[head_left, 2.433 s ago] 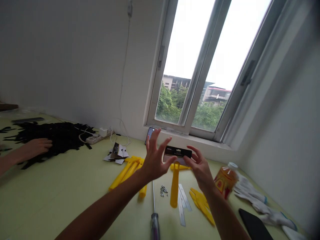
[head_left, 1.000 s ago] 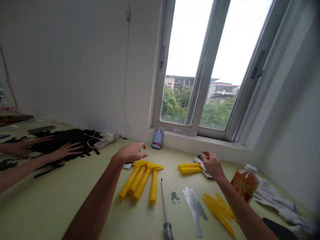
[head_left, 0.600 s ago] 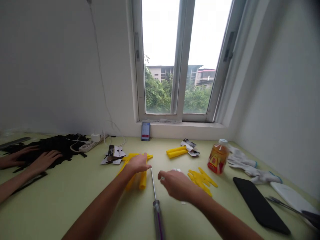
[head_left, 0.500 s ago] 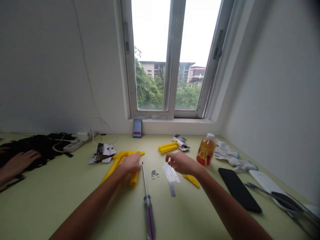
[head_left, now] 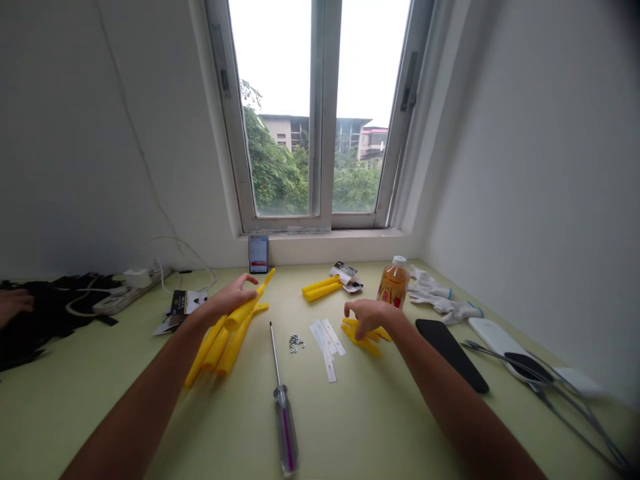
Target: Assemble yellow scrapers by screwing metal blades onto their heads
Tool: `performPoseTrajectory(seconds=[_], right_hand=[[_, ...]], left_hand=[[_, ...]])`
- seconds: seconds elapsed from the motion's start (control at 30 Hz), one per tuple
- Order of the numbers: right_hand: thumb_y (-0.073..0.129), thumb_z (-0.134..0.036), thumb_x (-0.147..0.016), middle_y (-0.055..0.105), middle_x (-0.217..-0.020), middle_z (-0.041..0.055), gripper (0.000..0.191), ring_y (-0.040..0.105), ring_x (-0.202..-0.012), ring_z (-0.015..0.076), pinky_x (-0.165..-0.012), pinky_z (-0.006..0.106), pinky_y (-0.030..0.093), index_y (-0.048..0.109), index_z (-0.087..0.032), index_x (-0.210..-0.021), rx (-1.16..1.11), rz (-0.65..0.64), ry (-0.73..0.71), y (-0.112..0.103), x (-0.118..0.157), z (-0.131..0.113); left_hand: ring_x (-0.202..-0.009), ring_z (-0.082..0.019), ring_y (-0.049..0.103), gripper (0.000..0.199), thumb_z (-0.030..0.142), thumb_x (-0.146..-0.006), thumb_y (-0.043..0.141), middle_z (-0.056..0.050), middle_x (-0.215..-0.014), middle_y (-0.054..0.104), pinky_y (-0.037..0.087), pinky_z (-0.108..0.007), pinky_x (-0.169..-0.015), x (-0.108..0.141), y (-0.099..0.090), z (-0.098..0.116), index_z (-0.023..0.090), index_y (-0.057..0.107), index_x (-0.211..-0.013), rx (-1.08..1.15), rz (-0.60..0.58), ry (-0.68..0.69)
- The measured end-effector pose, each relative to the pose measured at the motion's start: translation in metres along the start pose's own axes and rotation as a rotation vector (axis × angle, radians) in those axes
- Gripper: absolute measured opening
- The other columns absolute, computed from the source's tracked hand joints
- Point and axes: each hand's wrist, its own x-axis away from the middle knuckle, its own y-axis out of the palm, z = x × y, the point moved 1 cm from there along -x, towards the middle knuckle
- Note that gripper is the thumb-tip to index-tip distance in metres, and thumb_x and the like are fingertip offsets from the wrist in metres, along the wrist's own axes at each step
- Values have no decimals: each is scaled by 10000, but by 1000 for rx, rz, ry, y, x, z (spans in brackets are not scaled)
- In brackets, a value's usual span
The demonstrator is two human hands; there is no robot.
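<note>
The left hand (head_left: pixel 229 298) curls its fingers around a yellow plastic handle (head_left: pixel 243 312), far end tilted up, above a bunch of like handles (head_left: pixel 213 350) on the green tabletop (head_left: pixel 100 407); it looks light and stiff — a grip mid-shaft should do. The right hand (head_left: pixel 369 317) presses its fingertips (head_left: pixel 361 332) onto flat yellow plastic pieces (head_left: pixel 361 341); whether they grasp, I cannot tell; these look thin, best pinched by an edge — steel strips (head_left: pixel 325 350) lie just beside.
</note>
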Motion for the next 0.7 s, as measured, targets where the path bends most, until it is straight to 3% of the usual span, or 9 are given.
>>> performPoseTrajectory(seconds=[0.13,0.27,0.37,0.47,0.57,0.7], right_hand=[[783,-318,-534,622,-1172,110,738,615,-1025,308,-752,350,468,573,-228,-1236,17,16,30,8,-4,0],[747,-293,-568,638,-1099,106,652,632,-969,294,-738,353,475,595,-211,-1196,21,44,29,10,-3,-1],[727,-315,-613,595,-1152,145,603,584,-1050,327,-807,398,459,593,-174,-1184,38,114,-11,7,1,-8],[713,-359,-664,560,-1208,112,548,526,-1120,296,-893,385,416,581,-212,-1176,28,151,-163,8,8,-30],[782,-437,-591,583,-1166,51,625,529,-1081,262,-904,365,403,571,-261,-1153,3,102,-313,17,9,-56],[839,-438,-491,580,-1142,42,739,506,-1077,287,-938,442,353,553,-268,-1151,-14,59,-379,28,3,-70]], left_hand=[[-651,-172,587,557,324,-748,496,-10,-736,606,450,-267,-602,12,0,14,194,382,-1278,499,-74,148],[-607,-156,569,579,274,-746,461,1,-683,578,436,-243,-538,11,16,21,189,330,-1304,759,-157,182],[-501,-133,511,572,327,-778,463,22,-641,542,374,-209,-443,5,26,21,201,309,-1314,805,-192,167],[-456,-114,475,579,383,-799,522,38,-627,514,349,-197,-411,3,34,22,204,322,-1311,783,-196,189],[-474,-115,483,606,402,-810,553,38,-629,513,355,-197,-415,4,40,23,203,318,-1332,766,-224,207],[-483,-115,484,625,402,-820,558,39,-625,515,360,-199,-421,5,48,22,189,308,-1352,759,-254,220]])
